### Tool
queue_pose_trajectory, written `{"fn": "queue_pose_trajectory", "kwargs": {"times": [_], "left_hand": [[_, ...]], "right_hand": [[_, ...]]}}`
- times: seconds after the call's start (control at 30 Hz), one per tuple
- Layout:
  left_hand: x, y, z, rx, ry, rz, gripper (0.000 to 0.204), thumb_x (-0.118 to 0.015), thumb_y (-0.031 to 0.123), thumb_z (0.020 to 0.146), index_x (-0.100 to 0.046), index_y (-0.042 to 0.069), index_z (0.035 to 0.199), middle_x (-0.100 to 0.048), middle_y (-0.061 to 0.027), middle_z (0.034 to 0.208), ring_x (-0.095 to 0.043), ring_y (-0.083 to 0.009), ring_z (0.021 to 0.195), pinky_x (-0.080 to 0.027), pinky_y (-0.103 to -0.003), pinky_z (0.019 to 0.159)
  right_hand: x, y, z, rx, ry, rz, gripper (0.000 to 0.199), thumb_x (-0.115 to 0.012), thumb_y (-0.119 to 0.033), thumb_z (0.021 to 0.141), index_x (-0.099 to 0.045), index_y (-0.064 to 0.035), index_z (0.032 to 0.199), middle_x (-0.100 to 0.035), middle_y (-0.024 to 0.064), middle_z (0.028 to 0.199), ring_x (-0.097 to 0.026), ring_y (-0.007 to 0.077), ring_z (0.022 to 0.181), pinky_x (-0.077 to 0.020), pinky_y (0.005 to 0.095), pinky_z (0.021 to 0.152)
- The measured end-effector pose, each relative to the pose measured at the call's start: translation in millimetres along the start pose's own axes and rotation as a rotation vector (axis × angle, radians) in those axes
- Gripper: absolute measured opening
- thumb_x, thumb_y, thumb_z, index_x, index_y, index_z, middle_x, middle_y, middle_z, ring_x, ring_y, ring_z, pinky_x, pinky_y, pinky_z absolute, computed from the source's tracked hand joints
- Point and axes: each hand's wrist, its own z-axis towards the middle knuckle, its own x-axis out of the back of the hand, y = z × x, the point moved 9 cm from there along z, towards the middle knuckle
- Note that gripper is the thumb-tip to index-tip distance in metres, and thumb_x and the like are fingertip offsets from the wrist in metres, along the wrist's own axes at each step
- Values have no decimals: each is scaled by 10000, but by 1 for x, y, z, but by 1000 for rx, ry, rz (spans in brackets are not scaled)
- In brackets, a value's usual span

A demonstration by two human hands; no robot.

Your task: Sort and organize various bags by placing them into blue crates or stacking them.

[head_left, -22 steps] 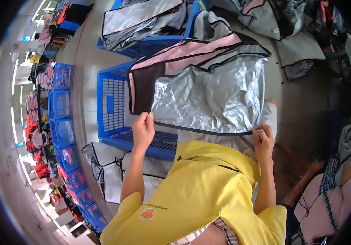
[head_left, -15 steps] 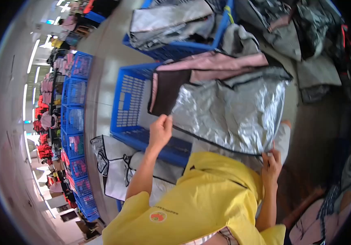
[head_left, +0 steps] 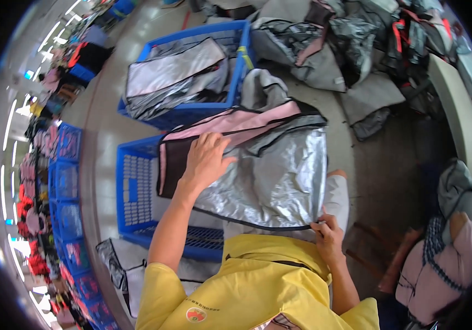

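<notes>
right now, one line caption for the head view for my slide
Left hand flat on a silver-lined pink bag over a blue crate, right hand pinching its near edge.

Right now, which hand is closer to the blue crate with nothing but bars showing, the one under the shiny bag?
Left. The left hand lies flat on the silver bag right above the blue crate. The right hand pinches the bag's near corner, off to the crate's right.

You are in a sewing or bag-making workshop: blue plastic crates (head_left: 137, 192) stand on the floor, one crate (head_left: 192, 71) full of silver-lined panels, unfinished fabric pieces heaped (head_left: 357, 49) around you, and more crates in a row (head_left: 63, 181) along the aisle.
</notes>
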Motion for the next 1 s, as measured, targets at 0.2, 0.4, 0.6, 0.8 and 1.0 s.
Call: {"fn": "queue_pose_trajectory", "kwargs": {"times": [0.2,0.4,0.6,0.8,1.0], "left_hand": [[1,-41,-12,149,270,-506,74,-704,34,876,-666,-26,896,-606,-132,787,-625,-292,732,-474,-371,653],[20,-11,-72,235,368,-743,122,-701,59,943,-618,-11,886,-532,-24,788,-501,-129,701,-399,-261,640],[25,26,-85,144,366,-640,75,-711,-25,880,-637,-21,875,-582,-100,793,-584,-240,696,-461,-318,637],[24,47,-110,108,322,-575,87,-728,-47,837,-650,-21,868,-592,-124,797,-600,-288,674,-470,-353,605],[20,79,-122,-62,236,-474,154,-787,5,799,-664,10,892,-577,-94,819,-576,-288,702,-458,-380,589]], "right_hand": [[-7,18,-11,-114,-20,-80,312,-725,73,718,-749,-98,977,-652,78,1082,-707,291,841,-585,393,699],[-26,43,-1,-211,-209,-135,86,-690,-158,898,-744,-129,959,-679,89,1052,-707,330,817,-566,452,711],[34,38,63,-349,-334,-373,177,-714,-264,905,-738,-91,935,-727,121,805,-707,324,731,-538,434,650],[45,47,149,-546,206,350,330,-672,-308,985,-697,8,1075,-698,53,822,-632,135,747,-499,307,689],[5,93,154,-731,211,738,254,-721,-276,937,-660,-31,964,-591,-17,736,-492,84,585,-370,275,499]]}}
